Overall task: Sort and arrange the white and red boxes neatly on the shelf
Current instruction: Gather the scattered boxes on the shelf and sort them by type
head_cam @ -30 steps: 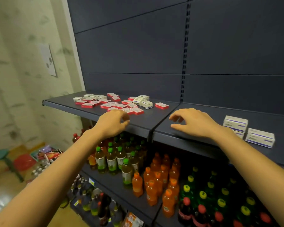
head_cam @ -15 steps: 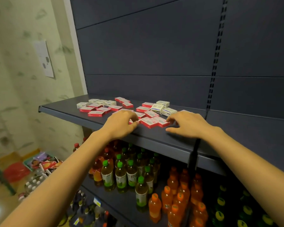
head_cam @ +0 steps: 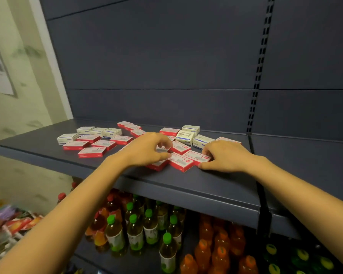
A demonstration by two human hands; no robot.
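Note:
On the dark shelf (head_cam: 206,180), several flat red boxes and thicker white boxes lie scattered. My left hand (head_cam: 147,149) is curled over a cluster of red boxes, its thumb and fingertips on the left end of one red box (head_cam: 181,163), while another red box (head_cam: 156,166) pokes out from under the palm. My right hand (head_cam: 226,157) clasps the right end of the neighbouring red box (head_cam: 195,155), thumb at its front edge. Three white boxes (head_cam: 185,135) sit just behind my hands. A second group of white boxes (head_cam: 98,131) and red boxes (head_cam: 92,152) lies further left.
The shelf's back panel rises right behind the boxes. A slotted upright (head_cam: 255,91) divides this bay from the one on the right. Below stand green-capped bottles (head_cam: 135,232) and orange bottles (head_cam: 220,252). A wall (head_cam: 18,115) and floor goods (head_cam: 14,224) are at the left.
The view swung left, away from the white boxes on the right bay. Both hands moved forward onto the shelf and closed in on the red boxes from either side.

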